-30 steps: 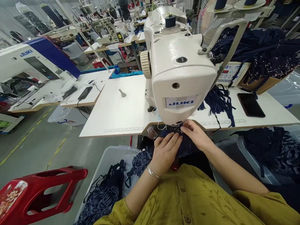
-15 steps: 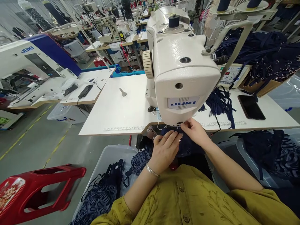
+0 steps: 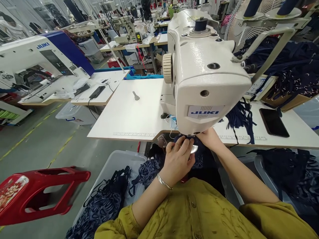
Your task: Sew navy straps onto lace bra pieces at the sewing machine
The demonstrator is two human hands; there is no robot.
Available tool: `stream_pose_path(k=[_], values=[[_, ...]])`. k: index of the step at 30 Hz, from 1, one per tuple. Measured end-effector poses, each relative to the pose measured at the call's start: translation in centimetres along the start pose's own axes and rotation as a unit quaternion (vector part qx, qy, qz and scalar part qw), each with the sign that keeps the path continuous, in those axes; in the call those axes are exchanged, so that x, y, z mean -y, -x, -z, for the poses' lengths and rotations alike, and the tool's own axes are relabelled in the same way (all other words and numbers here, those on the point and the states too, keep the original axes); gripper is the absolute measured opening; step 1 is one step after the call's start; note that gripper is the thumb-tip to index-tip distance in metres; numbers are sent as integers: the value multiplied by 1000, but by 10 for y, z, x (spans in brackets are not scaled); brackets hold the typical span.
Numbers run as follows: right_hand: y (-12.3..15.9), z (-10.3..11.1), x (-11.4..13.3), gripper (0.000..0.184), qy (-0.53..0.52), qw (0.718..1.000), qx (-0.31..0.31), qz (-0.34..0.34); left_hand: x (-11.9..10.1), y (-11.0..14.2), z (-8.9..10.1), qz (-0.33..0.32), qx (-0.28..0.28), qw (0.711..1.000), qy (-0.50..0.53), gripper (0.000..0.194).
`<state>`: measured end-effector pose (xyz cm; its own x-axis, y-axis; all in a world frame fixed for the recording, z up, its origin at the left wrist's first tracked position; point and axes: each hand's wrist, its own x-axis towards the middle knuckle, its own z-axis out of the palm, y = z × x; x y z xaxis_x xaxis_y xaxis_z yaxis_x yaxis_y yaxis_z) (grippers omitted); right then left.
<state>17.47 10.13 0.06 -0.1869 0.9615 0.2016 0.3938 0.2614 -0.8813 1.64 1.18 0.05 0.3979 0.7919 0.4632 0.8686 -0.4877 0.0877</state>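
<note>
A white sewing machine head [image 3: 211, 86] stands over the table's front edge, with a navy garment [image 3: 199, 161] beneath it. My left hand [image 3: 176, 157], with a bangle at the wrist, has its fingers bent and pressed together on the garment, just in front of the needle area. A small shiny silver piece [image 3: 194, 149] shows beside its fingers; its kind is unclear. On the far side, my right hand [image 3: 208, 137] holds the garment's edge, its fingertips mostly hidden under the machine head. The needle is out of sight.
A clear bin [image 3: 117, 159] of navy patterned garments stands at my left, another bin [image 3: 259, 166] at my right. Navy straps [image 3: 241, 116] and a phone [image 3: 274, 122] lie on the white table [image 3: 142, 113]. A red stool [image 3: 54, 176] lies on the floor.
My right hand has slid further behind the machine head. My left fingers have curled more, and the silver piece shows larger beside them. The view has shifted slightly.
</note>
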Motion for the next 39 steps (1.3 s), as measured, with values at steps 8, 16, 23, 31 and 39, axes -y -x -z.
stream_pose_path(k=[8,16,23,31,39], values=[[-1,1,1,16,-22,1000,3,7,0,-1,-1,2,-3,1000,4,44],[0,1,2,18,-25,1000,-1,2,0,0,-1,2,-10,1000,-4,44],[1,1,2,20,-29,1000,4,5,-1,1,-3,3,-26,999,-19,44],[12,-8,-25,23,-24,998,-51,-28,2,7,-4,8,-28,999,-32,42],[45,-33,-98,32,-84,986,-109,-98,3,8,1,-11,-19,997,-70,39]])
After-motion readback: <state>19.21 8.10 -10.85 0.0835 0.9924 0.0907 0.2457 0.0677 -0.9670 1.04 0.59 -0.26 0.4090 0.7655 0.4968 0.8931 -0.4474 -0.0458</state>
